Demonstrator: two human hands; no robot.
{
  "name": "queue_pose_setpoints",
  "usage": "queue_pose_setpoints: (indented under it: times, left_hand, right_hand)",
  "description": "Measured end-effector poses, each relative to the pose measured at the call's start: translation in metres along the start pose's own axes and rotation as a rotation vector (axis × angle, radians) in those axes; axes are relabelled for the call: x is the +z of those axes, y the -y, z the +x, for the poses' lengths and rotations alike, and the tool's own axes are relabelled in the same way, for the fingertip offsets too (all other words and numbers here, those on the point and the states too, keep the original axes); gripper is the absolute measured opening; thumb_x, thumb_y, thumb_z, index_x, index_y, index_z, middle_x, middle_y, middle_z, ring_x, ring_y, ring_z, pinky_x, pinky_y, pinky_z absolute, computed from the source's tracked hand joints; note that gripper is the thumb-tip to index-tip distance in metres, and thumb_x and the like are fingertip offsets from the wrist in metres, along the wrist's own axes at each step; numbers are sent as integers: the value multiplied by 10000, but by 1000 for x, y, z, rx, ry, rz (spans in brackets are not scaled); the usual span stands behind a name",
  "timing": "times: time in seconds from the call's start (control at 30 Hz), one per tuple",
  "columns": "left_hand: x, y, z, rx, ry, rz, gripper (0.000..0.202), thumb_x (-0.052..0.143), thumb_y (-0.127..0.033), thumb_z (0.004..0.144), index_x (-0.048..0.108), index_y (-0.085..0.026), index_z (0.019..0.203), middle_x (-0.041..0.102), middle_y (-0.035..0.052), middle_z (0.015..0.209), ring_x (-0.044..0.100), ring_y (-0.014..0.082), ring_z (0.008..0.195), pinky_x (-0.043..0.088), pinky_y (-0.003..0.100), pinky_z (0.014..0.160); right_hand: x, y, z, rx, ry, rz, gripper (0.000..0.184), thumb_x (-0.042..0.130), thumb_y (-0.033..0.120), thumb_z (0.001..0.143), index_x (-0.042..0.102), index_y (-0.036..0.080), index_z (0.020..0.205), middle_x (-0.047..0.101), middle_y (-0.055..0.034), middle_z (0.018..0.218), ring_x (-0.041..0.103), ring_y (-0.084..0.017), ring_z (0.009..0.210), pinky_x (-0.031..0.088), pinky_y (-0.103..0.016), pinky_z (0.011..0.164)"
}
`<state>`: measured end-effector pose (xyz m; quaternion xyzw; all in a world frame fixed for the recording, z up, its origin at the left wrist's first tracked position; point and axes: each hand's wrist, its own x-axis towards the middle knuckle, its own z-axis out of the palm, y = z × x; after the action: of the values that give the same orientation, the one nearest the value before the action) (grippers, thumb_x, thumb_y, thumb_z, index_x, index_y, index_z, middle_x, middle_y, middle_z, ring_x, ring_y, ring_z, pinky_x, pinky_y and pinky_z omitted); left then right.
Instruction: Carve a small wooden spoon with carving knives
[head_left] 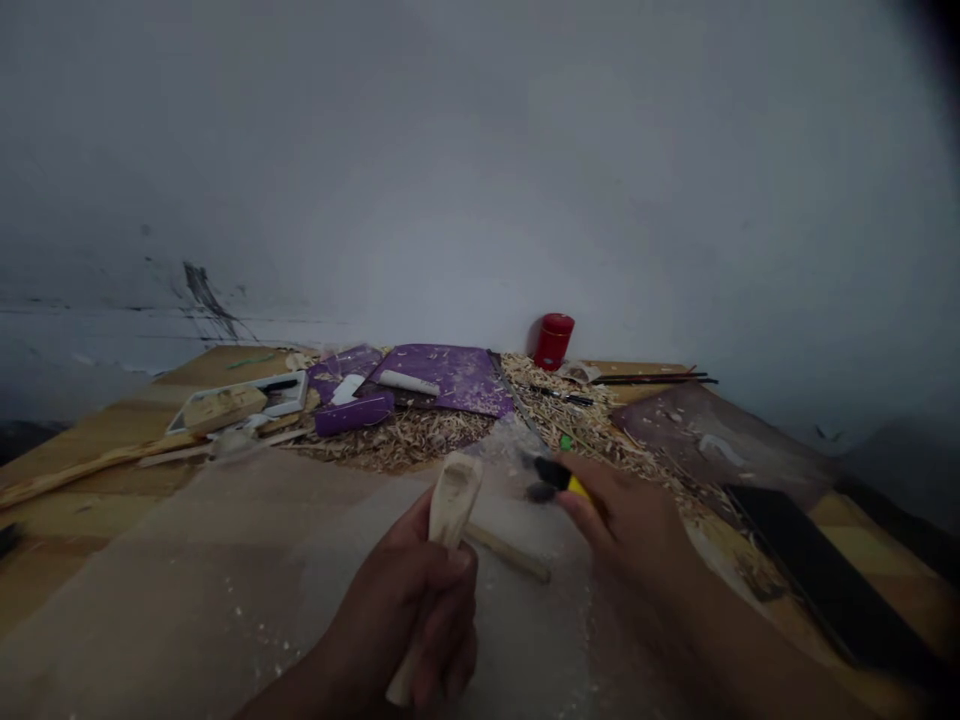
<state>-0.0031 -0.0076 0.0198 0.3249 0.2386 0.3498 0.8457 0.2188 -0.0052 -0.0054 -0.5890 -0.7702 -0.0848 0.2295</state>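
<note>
My left hand point(427, 600) is wrapped round a pale carved wooden spoon point(454, 500), held upright with its shallow hollow at the top end. The lower end of its handle sticks out below my fingers. To the right, my right hand point(622, 505) grips a yellow-and-black tool point(559, 475); its working end is blurred, so its exact kind is unclear. The tool is apart from the spoon. Behind my left hand, a thin wooden stick point(510, 553) lies on the clear plastic sheet point(337, 540).
Wood shavings point(390, 440) cover the back of the wooden table. Among them are purple sheets point(465, 375), a purple roll point(354, 413) and a red canister point(554, 342). At left is a white tray point(296, 400) with a wood block point(225, 407). A long black slab point(825, 570) lies at right.
</note>
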Motion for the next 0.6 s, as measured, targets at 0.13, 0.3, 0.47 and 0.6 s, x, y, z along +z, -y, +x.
queue_pose_setpoints:
  times: [0.13, 0.3, 0.47, 0.6]
  left_hand:
    - [-3, 3, 4, 8, -56, 21, 474, 418, -141, 755, 333, -216, 1215, 446, -94, 331, 250, 64, 185, 325, 172, 252]
    - [-3, 2, 5, -47, 12, 38, 519, 393, -121, 772, 272, -229, 1265, 472, -78, 343, 307, 72, 204, 354, 171, 286]
    - [-3, 4, 5, -37, 27, -3, 514, 385, -101, 759, 298, -228, 1249, 446, -90, 343, 280, 64, 206, 347, 169, 274]
    - [-1, 5, -1, -21, 47, -37, 549, 416, -120, 754, 275, -237, 1271, 446, -88, 352, 278, 59, 217, 323, 157, 282]
  right_hand:
    - [-3, 26, -5, -147, 98, 77, 382, 348, 407, 911, 509, 212, 1197, 666, -85, 900, 628, -221, 744, 466, -332, 637]
    - [-6, 39, -9, -183, 178, 139, 400, 336, 437, 916, 522, 195, 1174, 645, -88, 840, 611, -229, 721, 451, -337, 619]
    - [0, 28, -8, -173, 118, 101, 379, 391, 450, 891, 548, 224, 1152, 659, -75, 870, 619, -214, 740, 449, -314, 643]
    - [4, -4, 1, -6, 17, 30, 330, 389, 402, 898, 578, 235, 1112, 688, -65, 822, 636, -211, 674, 453, -305, 587]
